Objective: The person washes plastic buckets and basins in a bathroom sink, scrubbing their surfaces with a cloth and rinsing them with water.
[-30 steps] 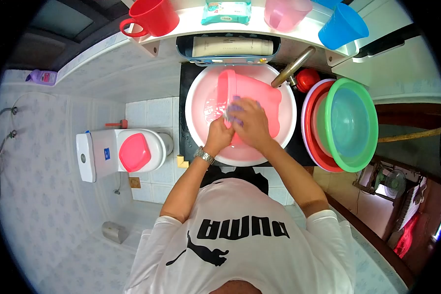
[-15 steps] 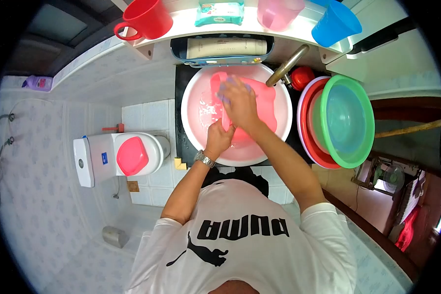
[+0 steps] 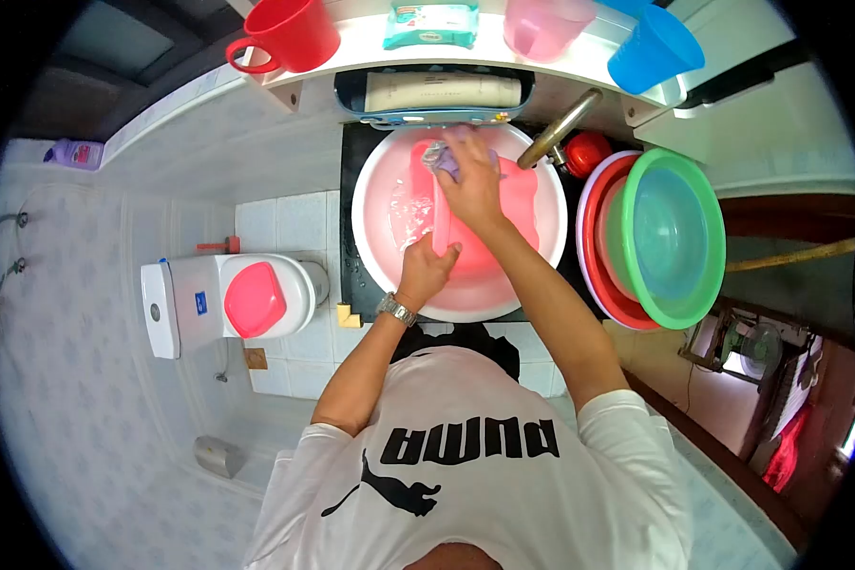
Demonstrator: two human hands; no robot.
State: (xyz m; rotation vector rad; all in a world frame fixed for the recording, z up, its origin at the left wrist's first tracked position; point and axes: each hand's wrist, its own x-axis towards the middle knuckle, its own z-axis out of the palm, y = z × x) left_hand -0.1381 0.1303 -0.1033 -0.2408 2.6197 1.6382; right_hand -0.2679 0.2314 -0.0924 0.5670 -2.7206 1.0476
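A pink plastic item [image 3: 518,204] with a wavy edge lies in the round white-rimmed basin [image 3: 369,242], which has a pink inside and some water. My left hand [image 3: 427,266], with a metal watch at the wrist, grips the near end of the pink item. Near the item's far end, my right hand [image 3: 472,180] is closed around a purple and grey cloth or scrubber [image 3: 446,160] and presses it on the pink surface. A metal faucet [image 3: 562,127] reaches over the basin's far right rim.
Stacked basins, a green one [image 3: 717,237] on top, stand right of the sink. A shelf [image 3: 370,59] above holds a red mug [image 3: 299,36], a wipes pack [image 3: 431,26], a pink cup [image 3: 546,27] and a blue cup [image 3: 657,52]. A toilet [image 3: 166,309] is at left.
My right hand with the cloth has moved along the pink item toward its far end. My left hand stays near the item's near end. The view has shifted slightly.
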